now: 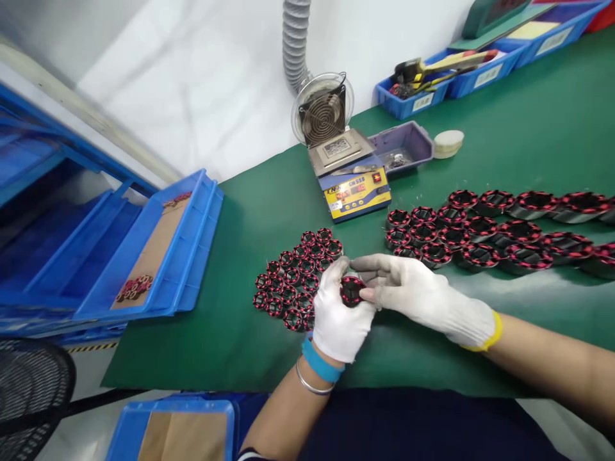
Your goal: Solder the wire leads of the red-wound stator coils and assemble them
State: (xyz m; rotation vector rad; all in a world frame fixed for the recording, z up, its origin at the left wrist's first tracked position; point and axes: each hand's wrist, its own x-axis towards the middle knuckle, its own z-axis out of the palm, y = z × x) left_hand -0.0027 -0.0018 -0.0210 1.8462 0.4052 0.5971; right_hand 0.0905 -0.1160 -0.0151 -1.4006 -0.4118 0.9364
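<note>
My left hand (pixel 339 317), in a white glove with a blue wristband, is closed around a motor stator (pixel 352 290), a dark ring with red windings. From the other side my gloved right hand (pixel 413 285) grips the same stator between thumb and fingers. Its underside is hidden by the gloves. Just left of my hands stands a tight group of similar stators (pixel 291 275) on the green table (pixel 230 358). More stators (pixel 480 254) stand in rows to the right, behind my right forearm.
A solder pot (pixel 358 192) with a digital display stands behind my hands, under a fan and grey hose (pixel 295 38). Beside it are a purple tray (pixel 408 144) and a round pale pad (pixel 448 142). Blue bins (pixel 413 105) line the back; blue crates (pixel 192 243) stand left.
</note>
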